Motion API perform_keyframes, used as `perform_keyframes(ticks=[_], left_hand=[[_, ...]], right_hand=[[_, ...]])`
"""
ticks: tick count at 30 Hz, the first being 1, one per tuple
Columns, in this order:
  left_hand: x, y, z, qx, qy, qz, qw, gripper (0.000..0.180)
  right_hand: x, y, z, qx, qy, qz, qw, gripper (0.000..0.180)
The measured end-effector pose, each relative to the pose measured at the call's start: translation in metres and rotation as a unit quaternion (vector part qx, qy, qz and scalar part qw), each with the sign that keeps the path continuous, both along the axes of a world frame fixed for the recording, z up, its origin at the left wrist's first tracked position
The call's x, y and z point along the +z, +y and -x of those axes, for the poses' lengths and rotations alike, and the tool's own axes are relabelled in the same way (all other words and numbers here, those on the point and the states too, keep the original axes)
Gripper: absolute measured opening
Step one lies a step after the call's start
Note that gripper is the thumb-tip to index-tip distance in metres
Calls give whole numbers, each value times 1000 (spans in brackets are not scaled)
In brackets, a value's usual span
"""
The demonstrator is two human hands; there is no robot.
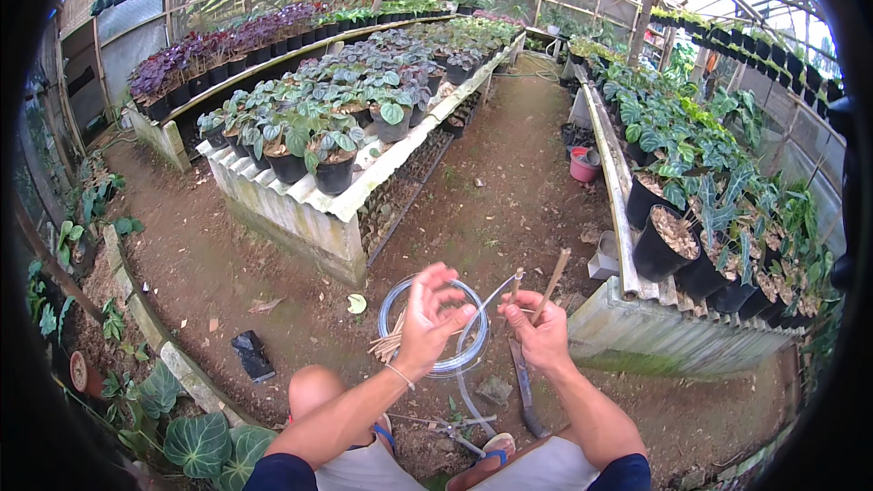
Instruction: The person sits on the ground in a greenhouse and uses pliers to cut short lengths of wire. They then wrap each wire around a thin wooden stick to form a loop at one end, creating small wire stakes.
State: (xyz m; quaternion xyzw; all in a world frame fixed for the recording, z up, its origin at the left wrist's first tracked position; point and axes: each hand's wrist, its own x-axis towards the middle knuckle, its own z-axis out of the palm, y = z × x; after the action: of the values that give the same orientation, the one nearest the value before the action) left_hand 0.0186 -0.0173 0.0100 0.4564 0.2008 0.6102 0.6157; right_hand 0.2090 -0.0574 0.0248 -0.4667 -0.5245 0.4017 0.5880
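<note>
My left hand (426, 320) is raised with its fingers apart, its thumb beside a strand of clear tubing. Level with it, my right hand (540, 336) is closed around two thin wooden sticks (555, 280) that point upward. The loose strand curves up between my hands to the shorter stick; whether it is fastened there I cannot tell. Below lies a coil of clear plastic tubing (446, 366) on the soil, with a bundle of similar sticks (386, 345) partly under my left hand. A long blade with a dark handle (525, 391) rests below my right hand.
Near my feet lie a metal hand tool (459, 435) and a stone (494, 390). Black plastic (252, 355) is on the soil to the left. Benches of potted plants stand ahead (300, 218) and at right (655, 318), with a dirt path (491, 155) between them.
</note>
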Motion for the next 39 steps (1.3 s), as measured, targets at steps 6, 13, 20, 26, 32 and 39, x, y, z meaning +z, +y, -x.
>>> perform_keyframes(ticks=[6, 13, 20, 26, 32, 39], left_hand=[[12, -1, 11, 46, 117, -180, 976, 45], [8, -6, 10, 106, 162, -251, 948, 30], [11, -6, 14, 167, 196, -353, 900, 38], [20, -4, 18, 196, 310, -486, 793, 39], [21, -5, 20, 215, 427, -570, 669, 45], [11, -8, 13, 195, 298, -499, 790, 37]], right_hand=[[0, -4, -13, 5, -31, 16, 999, 26], [-8, -6, -14, -23, -86, 41, 995, 24], [-17, -8, -9, -35, -129, 76, 988, 19], [-21, -5, -1, -40, -136, 35, 989, 18], [-33, 1, 4, -44, -120, 38, 991, 19], [-33, 1, 3, -7, -2, 36, 999, 20]])
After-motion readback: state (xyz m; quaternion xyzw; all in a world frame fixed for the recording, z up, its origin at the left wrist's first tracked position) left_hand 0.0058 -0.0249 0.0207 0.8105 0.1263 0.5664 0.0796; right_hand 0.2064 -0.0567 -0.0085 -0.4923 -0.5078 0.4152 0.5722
